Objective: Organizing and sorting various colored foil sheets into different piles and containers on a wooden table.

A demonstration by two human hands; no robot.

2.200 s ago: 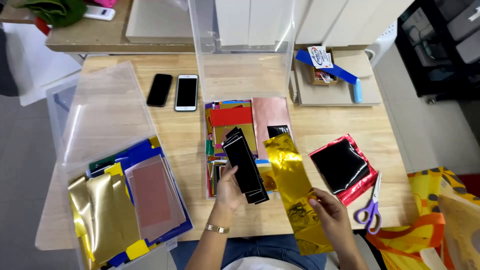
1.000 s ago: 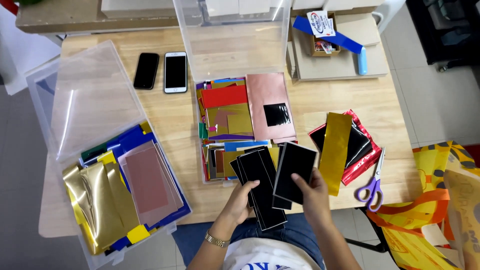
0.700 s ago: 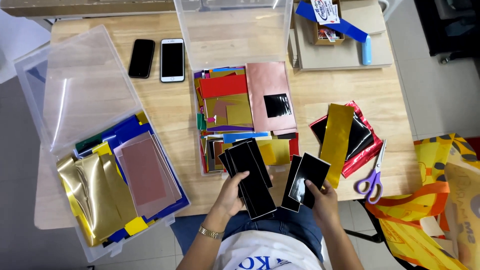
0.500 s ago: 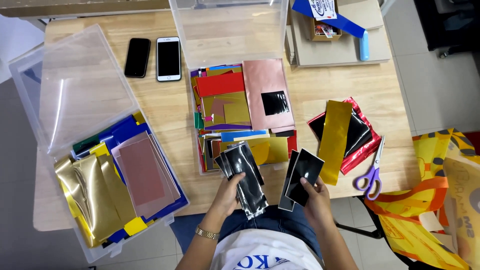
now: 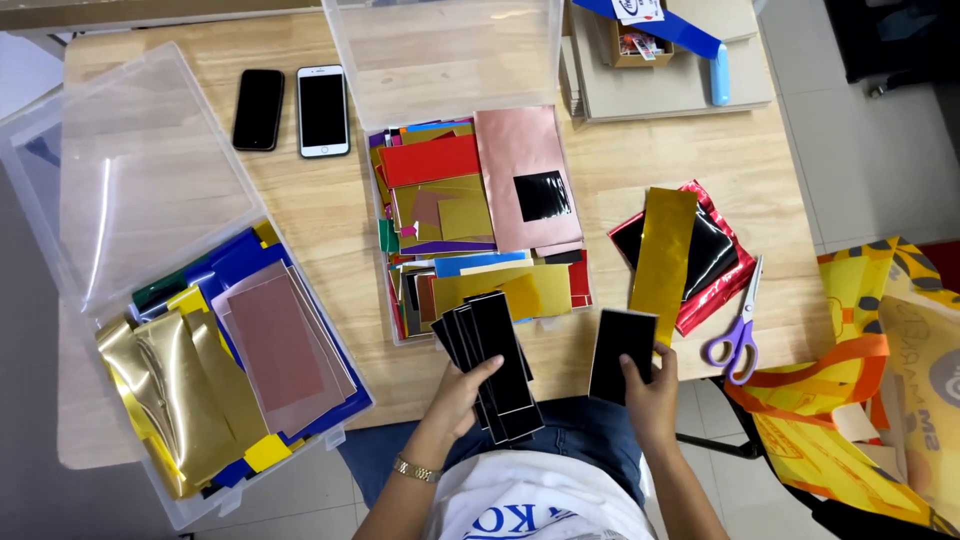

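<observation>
Wooden table [image 5: 330, 230] seen from above, two clear plastic boxes [image 5: 395, 215] of coloured foil sheets, two phones [image 5: 323, 110] side by side, purple scissors [image 5: 738, 330], left hand [image 5: 462, 390] gripping fanned black strips [image 5: 495, 365], right hand [image 5: 650, 385] pinching one black sheet [image 5: 620, 355] at the near edge.

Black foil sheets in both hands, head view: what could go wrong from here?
1. The left hand holds a fanned stack of black sheets by its lower part only; the glossy sheets could slide apart and drop to the lap.
2. The right hand pinches a single black sheet at its bottom edge, off the table edge; it may bend or slip.
3. The scissors lie at the table's near edge by the right hand; a nudge could knock them off.
</observation>
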